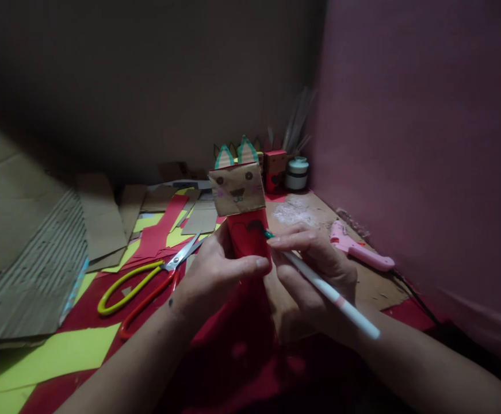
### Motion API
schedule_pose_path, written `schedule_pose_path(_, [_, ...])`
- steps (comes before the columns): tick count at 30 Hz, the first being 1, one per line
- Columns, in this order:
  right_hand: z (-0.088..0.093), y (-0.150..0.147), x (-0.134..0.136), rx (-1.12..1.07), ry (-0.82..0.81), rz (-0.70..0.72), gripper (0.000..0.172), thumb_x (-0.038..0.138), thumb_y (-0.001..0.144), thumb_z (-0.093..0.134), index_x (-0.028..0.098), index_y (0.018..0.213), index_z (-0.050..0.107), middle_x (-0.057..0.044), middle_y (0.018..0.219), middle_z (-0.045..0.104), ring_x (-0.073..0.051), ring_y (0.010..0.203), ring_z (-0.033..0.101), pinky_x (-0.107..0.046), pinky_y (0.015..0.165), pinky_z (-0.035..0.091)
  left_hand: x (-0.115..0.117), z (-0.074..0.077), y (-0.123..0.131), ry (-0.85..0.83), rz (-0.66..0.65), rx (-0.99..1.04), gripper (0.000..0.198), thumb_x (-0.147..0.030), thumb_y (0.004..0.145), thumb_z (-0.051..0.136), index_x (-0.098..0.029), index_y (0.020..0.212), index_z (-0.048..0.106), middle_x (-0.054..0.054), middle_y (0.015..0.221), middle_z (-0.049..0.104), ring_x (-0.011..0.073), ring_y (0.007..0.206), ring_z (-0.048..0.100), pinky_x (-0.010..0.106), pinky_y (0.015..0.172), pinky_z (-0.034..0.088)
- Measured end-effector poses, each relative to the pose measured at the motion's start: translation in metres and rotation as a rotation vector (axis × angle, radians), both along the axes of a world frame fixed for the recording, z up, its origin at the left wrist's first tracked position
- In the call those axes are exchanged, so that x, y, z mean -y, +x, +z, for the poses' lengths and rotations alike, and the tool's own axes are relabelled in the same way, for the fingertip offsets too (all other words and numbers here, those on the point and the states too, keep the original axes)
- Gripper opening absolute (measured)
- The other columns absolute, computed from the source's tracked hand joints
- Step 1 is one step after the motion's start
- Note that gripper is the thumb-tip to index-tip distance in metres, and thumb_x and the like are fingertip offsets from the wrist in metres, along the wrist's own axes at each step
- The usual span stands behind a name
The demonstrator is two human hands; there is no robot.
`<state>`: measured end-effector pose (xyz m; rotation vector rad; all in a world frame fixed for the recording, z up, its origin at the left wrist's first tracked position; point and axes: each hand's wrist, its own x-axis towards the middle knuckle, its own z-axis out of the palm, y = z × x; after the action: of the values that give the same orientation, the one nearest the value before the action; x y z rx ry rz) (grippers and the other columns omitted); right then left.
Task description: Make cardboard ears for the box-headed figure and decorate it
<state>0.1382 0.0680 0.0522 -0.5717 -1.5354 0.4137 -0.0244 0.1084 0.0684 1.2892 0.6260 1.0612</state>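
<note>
My left hand (220, 264) grips a paper animal figure (238, 190) by its red body, thumb across the lower front. The figure has a brown cardboard head with a drawn face and two pointed ears edged in green. A heart outline on its red front is partly filled in dark. Pinched in my right hand (314, 264) is a white marker pen (332, 293) with a green tip end, which meets or nearly meets the heart's right side. Scissors (175, 261) with one yellow and one red handle lie open just left of my left hand.
A pink glue gun (360, 247) with a black cord lies at the right by the wall. Behind stand another red figure (275, 169) and a white jar (297, 173). Cardboard pieces (99, 213), red strips (161, 230) and yellow paper (56, 359) cover the left side.
</note>
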Motion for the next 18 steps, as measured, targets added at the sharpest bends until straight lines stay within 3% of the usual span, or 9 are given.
schedule_pose_path(10, [0.0057,-0.0023,0.002,-0.023,0.002,-0.067,0.025,0.005,0.086,0.062,0.024,0.1,0.071,-0.002,0.089,0.066,-0.017,0.077,0.062,-0.036,0.071,0.052,0.0007,0.0008,-0.0003,-0.017,-0.001,-0.003,0.046,-0.018,0.065,0.088,-0.019,0.108,0.07,0.007,0.106,0.077,0.0339,0.108,0.069,0.044,0.094,0.054])
schedule_pose_path(14, [0.0058,-0.0037,0.0016,-0.053,-0.004,-0.087,0.019,0.009,0.089,0.065,0.023,0.097,0.073,-0.002,0.088,0.067,-0.016,0.078,0.062,-0.034,0.071,0.052,0.0024,0.0026,0.0014,-0.03,-0.004,0.015,0.043,-0.019,0.065,0.088,-0.019,0.105,0.071,0.006,0.1,0.076,0.0301,0.099,0.071,0.04,0.088,0.055])
schedule_pose_path(18, [0.001,-0.0063,0.0019,-0.163,-0.1,-0.121,0.025,0.011,0.088,0.068,0.028,0.106,0.072,0.002,0.084,0.067,-0.015,0.074,0.061,-0.031,0.067,0.051,0.0047,0.0057,0.0041,-0.059,0.0,0.023,0.04,-0.021,0.065,0.089,-0.018,0.101,0.071,0.006,0.093,0.076,0.0273,0.088,0.072,0.04,0.084,0.056])
